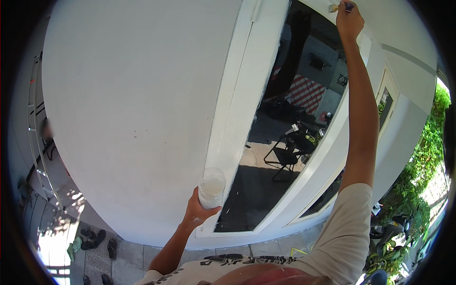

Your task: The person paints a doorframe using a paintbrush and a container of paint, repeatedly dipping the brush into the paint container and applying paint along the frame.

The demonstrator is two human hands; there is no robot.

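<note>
My left hand (197, 210) is wrapped round a see-through container (212, 184) with white paint in it, held low in front of the white window frame (247, 90). At the top right, my right hand (350, 23) is raised at the end of a stretched arm. Its fingers are closed on a paintbrush (333, 8) with a dark handle and pale bristles. The brush is by the top of the frame; whether the bristles touch it I cannot tell. Between my hands lies the dark glass pane (285, 156), which reflects a chair and a red-and-white striped surface.
A white wall (142, 118) fills the left side, with a few small dark marks. A ladder (35, 128) stands at the far left. Several shoes (93, 240) lie on the paving. Green plants (422, 161) and a parked motorbike (394, 228) are at the right.
</note>
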